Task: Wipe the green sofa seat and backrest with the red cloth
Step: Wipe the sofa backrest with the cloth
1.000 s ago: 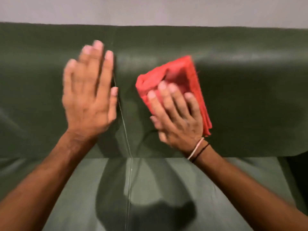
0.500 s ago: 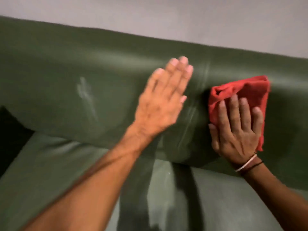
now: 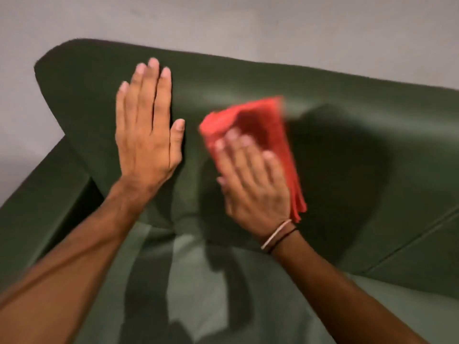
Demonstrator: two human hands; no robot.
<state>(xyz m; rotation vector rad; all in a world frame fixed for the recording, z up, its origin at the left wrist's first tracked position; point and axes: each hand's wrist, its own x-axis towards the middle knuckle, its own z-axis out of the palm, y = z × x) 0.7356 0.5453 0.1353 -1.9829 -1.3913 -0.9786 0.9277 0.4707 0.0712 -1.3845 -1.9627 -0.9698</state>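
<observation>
Your right hand presses the folded red cloth flat-fingered against the backrest beside your flat, empty left hand, so it may slip or unfold.

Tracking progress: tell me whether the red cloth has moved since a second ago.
Yes. The red cloth has moved left along the backrest, from right of the cushion seam to left of it, nearer the backrest's left end.

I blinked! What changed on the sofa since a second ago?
The left hand and the right hand with the red cloth slid left along the backrest toward its end; the armrest now shows. Nothing grabbed or dropped: right hand still presses the cloth flat, left hand still open.
</observation>
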